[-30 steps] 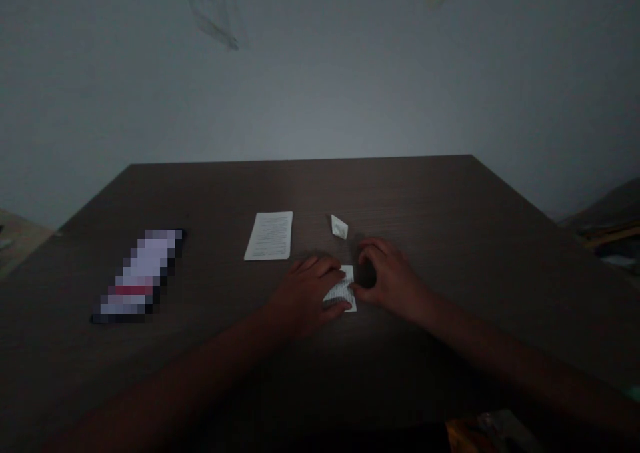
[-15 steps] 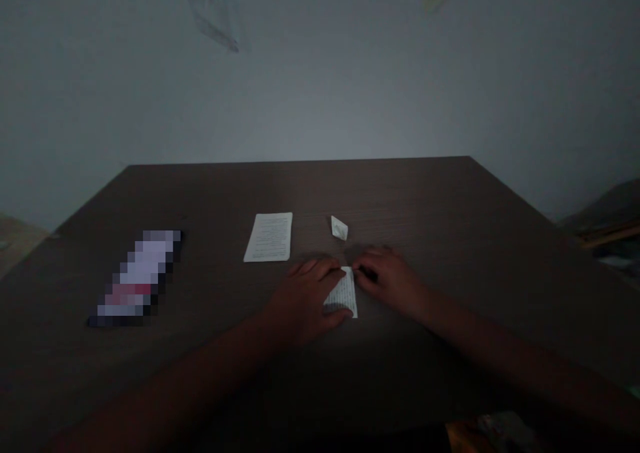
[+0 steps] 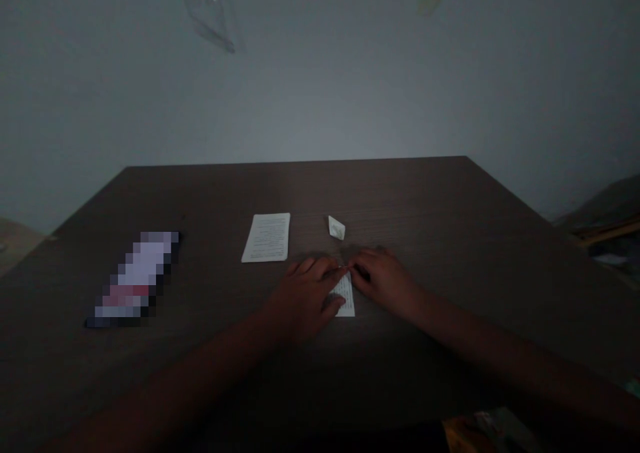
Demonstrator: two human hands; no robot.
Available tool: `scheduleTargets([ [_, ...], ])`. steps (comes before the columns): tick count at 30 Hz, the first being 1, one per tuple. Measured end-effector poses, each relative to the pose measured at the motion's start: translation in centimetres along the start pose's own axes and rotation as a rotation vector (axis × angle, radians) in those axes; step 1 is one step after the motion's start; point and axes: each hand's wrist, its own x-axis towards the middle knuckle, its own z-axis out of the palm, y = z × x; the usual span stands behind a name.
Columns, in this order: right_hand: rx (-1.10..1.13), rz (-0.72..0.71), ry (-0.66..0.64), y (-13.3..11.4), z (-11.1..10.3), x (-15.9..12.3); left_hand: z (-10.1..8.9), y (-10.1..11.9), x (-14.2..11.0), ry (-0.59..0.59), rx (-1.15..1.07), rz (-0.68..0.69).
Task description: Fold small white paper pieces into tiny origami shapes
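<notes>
A small printed sheet of paper [image 3: 346, 298] lies on the dark wooden table [image 3: 450, 226] near its middle. My left hand [image 3: 305, 296] lies on the paper's left part, fingers stretched flat and pressing it down. My right hand [image 3: 385, 280] rests at the paper's upper right corner, fingers curled and pinched on the edge. The two hands' fingertips almost meet at the paper's top. Much of the sheet is hidden under my left hand. The light is dim.
A flat printed sheet [image 3: 267, 237] lies beyond my left hand. A small folded paper piece [image 3: 337, 227] sits beyond the hands. A blurred oblong object [image 3: 134, 280] lies at the left. A grey wall stands behind the table.
My right hand slid left and closed onto the paper's upper corner, meeting my left fingertips. The visible part of the sheet grew narrower. My left hand stayed in place.
</notes>
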Motion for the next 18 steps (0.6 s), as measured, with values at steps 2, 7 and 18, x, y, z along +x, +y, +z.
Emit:
scheduleTargets([
  [2,-0.005,-0.003,-0.002,0.0,0.0,0.0,0.0,0.0,0.0,0.001,0.009,-0.003],
  [7,-0.029,-0.029,-0.028,-0.3,-0.5,0.0,-0.2,0.0,0.1,-0.029,0.043,-0.009],
  [18,-0.03,-0.189,-0.171,-1.7,-2.1,-2.0,-0.4,0.1,0.2,-0.057,0.065,-0.028],
])
